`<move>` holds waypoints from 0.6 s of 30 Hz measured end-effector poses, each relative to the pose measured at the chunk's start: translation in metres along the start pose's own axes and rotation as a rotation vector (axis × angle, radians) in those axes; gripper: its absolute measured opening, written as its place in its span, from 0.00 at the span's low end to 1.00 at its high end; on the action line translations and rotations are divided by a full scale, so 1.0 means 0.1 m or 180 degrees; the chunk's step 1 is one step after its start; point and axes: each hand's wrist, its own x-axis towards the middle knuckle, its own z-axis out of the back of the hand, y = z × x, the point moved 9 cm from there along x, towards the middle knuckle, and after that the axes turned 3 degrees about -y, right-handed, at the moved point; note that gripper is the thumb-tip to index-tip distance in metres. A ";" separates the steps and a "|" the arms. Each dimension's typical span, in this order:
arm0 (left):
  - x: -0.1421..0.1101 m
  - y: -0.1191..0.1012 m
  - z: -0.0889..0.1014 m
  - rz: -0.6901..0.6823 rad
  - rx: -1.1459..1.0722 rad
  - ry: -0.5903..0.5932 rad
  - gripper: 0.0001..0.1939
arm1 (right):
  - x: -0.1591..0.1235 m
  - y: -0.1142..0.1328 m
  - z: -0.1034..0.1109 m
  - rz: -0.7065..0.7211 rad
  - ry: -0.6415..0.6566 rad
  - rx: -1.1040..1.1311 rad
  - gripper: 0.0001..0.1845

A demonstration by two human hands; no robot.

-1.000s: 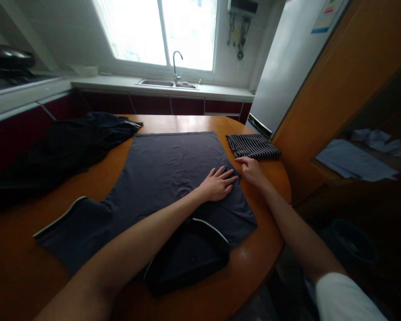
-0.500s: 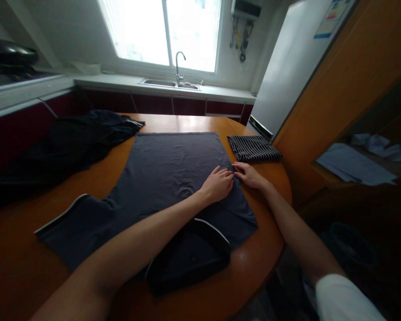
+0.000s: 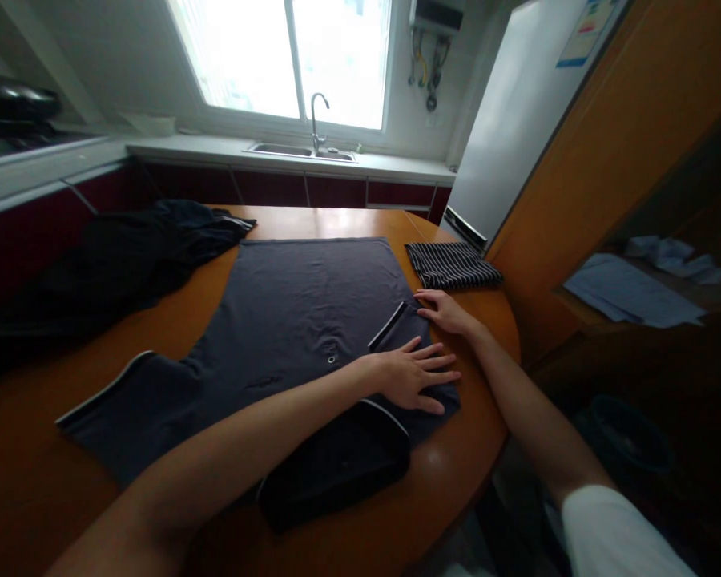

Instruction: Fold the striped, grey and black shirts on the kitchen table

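A dark grey polo shirt (image 3: 300, 296) lies spread on the table, its hem away from me and its dark, white-edged collar (image 3: 342, 465) near me. My left hand (image 3: 417, 377) is open, fingers spread flat on the shirt's right shoulder area. Just beyond it, the right sleeve (image 3: 405, 328) lies folded inward over the body, its white-striped cuff showing. My right hand (image 3: 448, 311) rests at the shirt's right edge, fingers stretched out and touching the fold. To the left the other sleeve (image 3: 138, 401) extends outward. Part of the shirt is hidden under my left forearm.
A folded black-and-white striped cloth (image 3: 453, 264) lies at the table's far right. Dark crumpled clothing (image 3: 138, 248) covers the left side. The wooden table (image 3: 481, 433) curves at the right. Behind are a sink (image 3: 282, 150) and a fridge (image 3: 505, 120).
My left hand has moved toward me and spread flat. The right sleeve's cuff now shows, folded over the shirt body. My right hand has stayed nearly in place.
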 end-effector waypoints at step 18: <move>0.09 -0.83 -0.02 -0.0613 -0.0282 -0.0534 0.31 | 0.04 -0.02 0.01 0.0011 -0.0098 0.0315 0.15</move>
